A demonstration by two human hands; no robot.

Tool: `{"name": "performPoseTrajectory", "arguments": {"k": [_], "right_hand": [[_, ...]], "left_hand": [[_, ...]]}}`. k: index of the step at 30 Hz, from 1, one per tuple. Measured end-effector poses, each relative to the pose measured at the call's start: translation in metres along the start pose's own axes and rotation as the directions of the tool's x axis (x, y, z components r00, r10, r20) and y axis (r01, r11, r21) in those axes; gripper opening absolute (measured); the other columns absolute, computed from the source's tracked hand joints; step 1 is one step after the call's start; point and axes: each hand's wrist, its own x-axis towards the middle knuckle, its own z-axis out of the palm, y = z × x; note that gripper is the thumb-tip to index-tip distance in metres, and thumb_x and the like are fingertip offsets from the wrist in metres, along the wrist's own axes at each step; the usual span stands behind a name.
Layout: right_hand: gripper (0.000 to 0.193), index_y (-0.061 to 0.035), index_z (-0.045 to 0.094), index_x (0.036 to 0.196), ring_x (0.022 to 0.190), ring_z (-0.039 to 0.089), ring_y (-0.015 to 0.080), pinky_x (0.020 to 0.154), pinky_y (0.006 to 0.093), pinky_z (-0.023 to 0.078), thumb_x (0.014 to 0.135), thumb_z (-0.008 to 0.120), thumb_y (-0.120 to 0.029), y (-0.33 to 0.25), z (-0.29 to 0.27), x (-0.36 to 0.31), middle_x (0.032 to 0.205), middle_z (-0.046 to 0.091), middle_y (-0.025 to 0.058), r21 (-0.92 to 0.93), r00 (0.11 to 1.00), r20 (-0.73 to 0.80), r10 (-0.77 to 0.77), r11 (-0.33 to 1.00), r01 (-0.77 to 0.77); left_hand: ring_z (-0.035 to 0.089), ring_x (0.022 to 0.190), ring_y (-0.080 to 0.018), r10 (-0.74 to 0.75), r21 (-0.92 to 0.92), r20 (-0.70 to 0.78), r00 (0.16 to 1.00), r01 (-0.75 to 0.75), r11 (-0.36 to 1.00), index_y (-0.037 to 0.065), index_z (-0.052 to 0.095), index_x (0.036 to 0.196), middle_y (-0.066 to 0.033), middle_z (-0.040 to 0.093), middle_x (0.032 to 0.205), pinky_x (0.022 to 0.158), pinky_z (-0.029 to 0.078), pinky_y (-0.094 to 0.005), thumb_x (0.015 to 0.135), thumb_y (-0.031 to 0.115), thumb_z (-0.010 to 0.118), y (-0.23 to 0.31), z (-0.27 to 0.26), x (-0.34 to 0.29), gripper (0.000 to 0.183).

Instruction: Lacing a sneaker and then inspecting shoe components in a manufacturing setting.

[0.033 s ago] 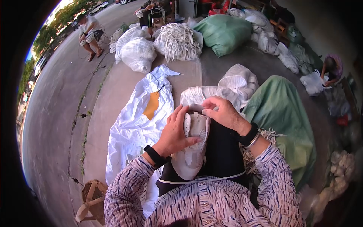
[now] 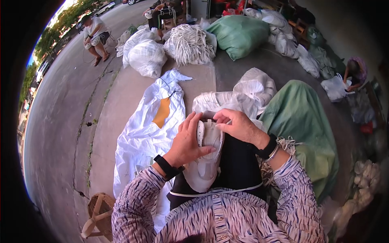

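Observation:
A pale grey-white sneaker (image 2: 201, 172) without a lace through its visible eyelets lies on my dark-clad lap, toe toward me. My left hand (image 2: 188, 139) grips it from the left, thumb across the tongue (image 2: 209, 130) and fingers up by the opening. At the far right edge of the opening, my right hand (image 2: 240, 126) bends its thumb and fingers in a pinch by the tongue's top. What lies between those fingertips is too small or hidden to make out. A thin white cord (image 2: 221, 192) runs across my lap, near the toe.
A white sack (image 2: 139, 129) spreads on the left, a green one (image 2: 302, 129) on the right beside loose laces (image 2: 288, 146). Ahead lie a white plastic bag (image 2: 253, 91) and a heap of laces (image 2: 189, 45). A woven stool (image 2: 101, 212) stands lower left. Other people sit farther off.
My right hand has shifted slightly, its fingers curling closer to the shoe's opening. The shoe and my left hand stay in place.

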Motion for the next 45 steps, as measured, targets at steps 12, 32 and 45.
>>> {"name": "performPoseTrajectory", "arguments": {"k": [12,32,45], "right_hand": [[0.024,0.0009,0.058,0.101,0.082,0.065,0.0194,0.076,0.0300,0.051,0.077,0.062,-0.003,0.009,0.005,-0.026,0.086,0.066,0.0116,-0.192,1.000,-0.002,0.006,0.981,-0.006],[0.018,-0.0057,0.057,0.085,0.090,0.057,0.0292,0.076,0.0359,0.048,0.069,0.063,0.000,0.028,0.001,-0.054,0.093,0.057,0.0088,-0.523,0.942,-0.009,-0.337,0.804,0.282],[0.008,-0.0081,0.051,0.071,0.072,0.056,0.0207,0.059,0.0310,0.050,0.070,0.059,-0.010,0.021,-0.003,-0.049,0.076,0.050,0.0045,-0.763,0.838,0.249,-0.486,0.434,0.479]], "left_hand": [[0.033,0.124,-0.0428,-0.001,0.148,0.004,1.000,0.001,0.989,0.009,0.030,0.135,-0.0201,0.031,0.139,0.102,0.034,-0.0470,0.057,0.026,0.082,0.030,0.021,-0.003,0.095],[0.043,0.119,-0.0195,0.629,0.373,0.193,0.753,-0.649,0.663,0.014,0.065,0.097,0.0002,0.048,0.120,0.102,0.031,-0.0541,0.069,0.013,0.066,0.020,0.036,0.007,0.028],[0.045,0.112,-0.0165,0.574,0.454,0.360,0.736,-0.675,0.581,0.017,0.069,0.093,0.0014,0.056,0.106,0.105,0.024,-0.0549,0.072,0.020,0.061,0.031,0.030,-0.002,0.022]]}}
